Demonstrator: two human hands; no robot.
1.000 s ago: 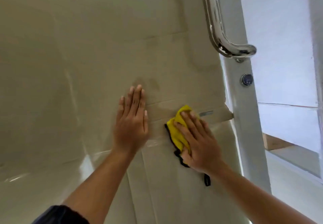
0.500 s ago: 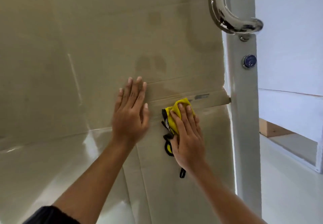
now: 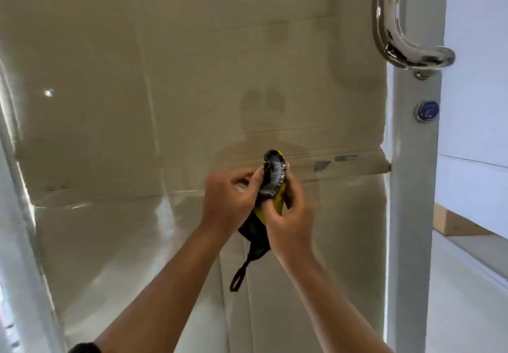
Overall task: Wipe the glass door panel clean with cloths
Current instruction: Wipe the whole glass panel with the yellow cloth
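- The wiping has stopped: both hands have come off the glass door panel [image 3: 132,83].
- Left hand [image 3: 228,198] and right hand [image 3: 288,223], fingers curled, pinch the bunched yellow cloth [image 3: 275,182] just in front of the glass, probably refolding it.

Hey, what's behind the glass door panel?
Brown cardboard, stained and creased, shows through the glass right up to the frame. The left hand, the right hand and the cloth they hold cover a patch in the middle.
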